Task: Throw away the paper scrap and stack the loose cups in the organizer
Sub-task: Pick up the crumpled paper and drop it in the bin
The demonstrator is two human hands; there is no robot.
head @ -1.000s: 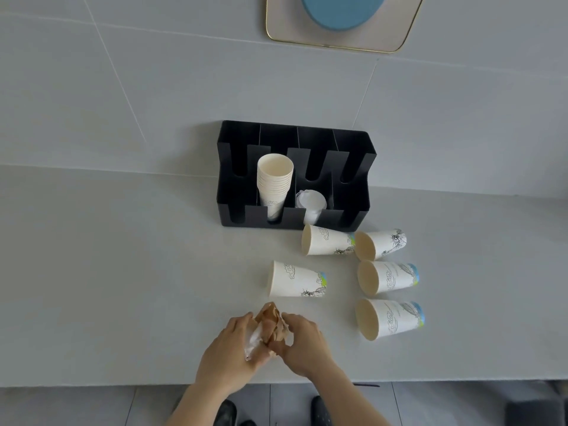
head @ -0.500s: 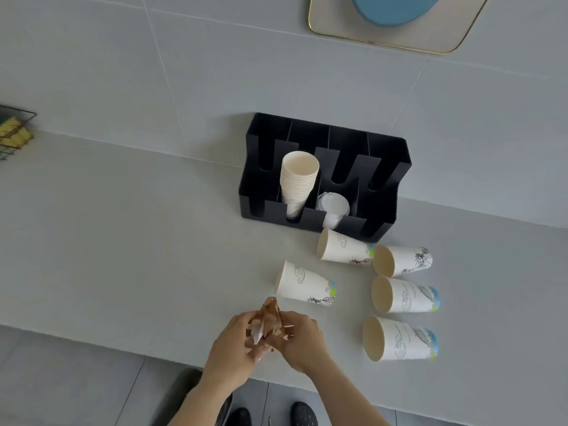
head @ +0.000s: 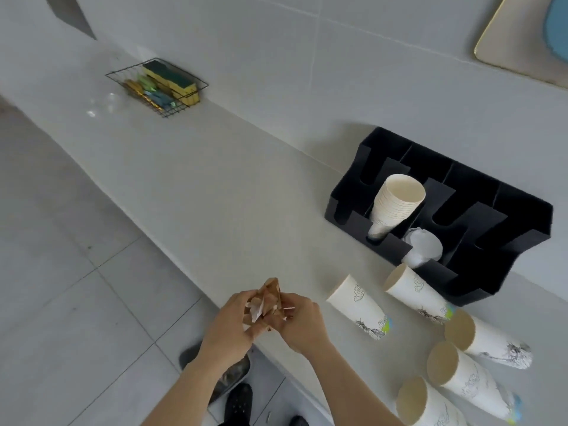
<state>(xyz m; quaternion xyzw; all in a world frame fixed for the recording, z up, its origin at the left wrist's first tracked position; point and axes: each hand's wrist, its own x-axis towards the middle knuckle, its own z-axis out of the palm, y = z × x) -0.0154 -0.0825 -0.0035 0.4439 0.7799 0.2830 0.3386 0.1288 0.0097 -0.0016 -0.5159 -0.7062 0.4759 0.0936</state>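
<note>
We hold the crumpled paper scrap (head: 266, 302) pinched between left hand (head: 229, 329) and right hand (head: 299, 321) fingers | at the desk (head: 199, 186) edge | loose cups (head: 358, 307) lie rightward.

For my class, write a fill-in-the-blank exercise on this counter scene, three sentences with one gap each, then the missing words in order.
1. The left hand and right hand together hold a crumpled paper ____.
2. The number of loose cups lying on their sides on the counter is ____.
3. The stack of cups stands in the black ____.

Missing words: scrap; five; organizer
</note>
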